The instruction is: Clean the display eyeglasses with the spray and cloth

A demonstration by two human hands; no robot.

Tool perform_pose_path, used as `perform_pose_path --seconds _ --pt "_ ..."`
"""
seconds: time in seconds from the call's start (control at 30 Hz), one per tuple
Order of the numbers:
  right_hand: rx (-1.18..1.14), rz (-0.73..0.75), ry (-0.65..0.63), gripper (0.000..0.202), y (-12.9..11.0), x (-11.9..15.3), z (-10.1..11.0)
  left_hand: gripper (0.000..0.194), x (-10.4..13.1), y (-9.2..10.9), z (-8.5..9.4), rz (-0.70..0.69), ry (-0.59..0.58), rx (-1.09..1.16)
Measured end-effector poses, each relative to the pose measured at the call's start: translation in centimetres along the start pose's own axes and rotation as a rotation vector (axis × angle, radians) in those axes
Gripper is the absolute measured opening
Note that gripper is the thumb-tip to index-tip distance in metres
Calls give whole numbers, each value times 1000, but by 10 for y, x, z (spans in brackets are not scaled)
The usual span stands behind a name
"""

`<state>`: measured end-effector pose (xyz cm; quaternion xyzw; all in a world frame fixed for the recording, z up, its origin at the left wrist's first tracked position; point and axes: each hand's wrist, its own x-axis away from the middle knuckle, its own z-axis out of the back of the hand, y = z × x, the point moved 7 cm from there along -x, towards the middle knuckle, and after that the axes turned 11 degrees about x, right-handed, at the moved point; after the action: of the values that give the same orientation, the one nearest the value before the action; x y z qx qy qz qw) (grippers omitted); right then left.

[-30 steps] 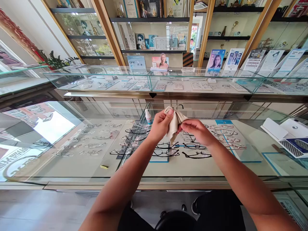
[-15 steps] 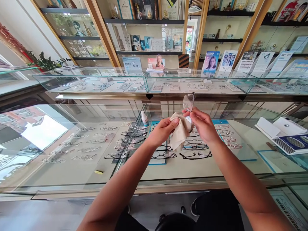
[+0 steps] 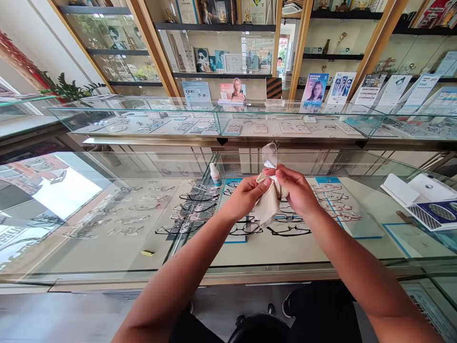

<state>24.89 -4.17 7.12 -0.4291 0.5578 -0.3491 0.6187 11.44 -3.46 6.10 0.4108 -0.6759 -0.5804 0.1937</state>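
Observation:
A pair of thin-rimmed eyeglasses [image 3: 270, 155] is held up over the glass counter, one clear lens pointing upward. My right hand [image 3: 297, 189] is closed on the glasses, thumb and fingers pinching near the middle of the frame. Closed on a cream cleaning cloth [image 3: 267, 207], my left hand [image 3: 246, 195] presses it around the lower lens, which is mostly hidden. The cloth's loose end hangs below the hands. Both hands touch each other at the glasses. Behind my left hand, a small white spray bottle [image 3: 215, 175] stands on the counter.
Under the counter glass [image 3: 285, 257] lie rows of eyeglass frames [image 3: 246, 229]. At the right sits an open white and blue box [image 3: 424, 202]. A second glass display case [image 3: 250, 126] runs across behind, with upright advertising cards [image 3: 314, 93] on it.
My right hand and the glasses have moved left and slightly down, closer to my left hand. The cloth now wraps around the lower lens, and the upper lens has turned.

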Motion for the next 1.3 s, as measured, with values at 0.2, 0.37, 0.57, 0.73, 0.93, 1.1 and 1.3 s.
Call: perform_pose_path --seconds 0.2,0.37,0.57,0.73,0.93,1.1,1.3 --pt "-98 -84 45 49 7 -1 2 57 0 2 -1 -29 -72 4" --pt "-132 -99 54 46 8 0 3 47 0 3 -7 -11 -97 49" --pt "-132 -88 64 47 11 0 -3 53 0 3 -9 -78 -25 73" --pt "-131 -12 50 38 11 3 -13 58 0 6 -9 -182 65 30" --pt "70 182 28 34 -7 11 -16 64 1 10 -2 -274 152 -15" --pt "48 172 46 33 -2 12 -14 70 1 5 6 -250 193 -99" --pt "-66 117 65 32 8 8 -8 69 -3 9 8 -283 154 -121"
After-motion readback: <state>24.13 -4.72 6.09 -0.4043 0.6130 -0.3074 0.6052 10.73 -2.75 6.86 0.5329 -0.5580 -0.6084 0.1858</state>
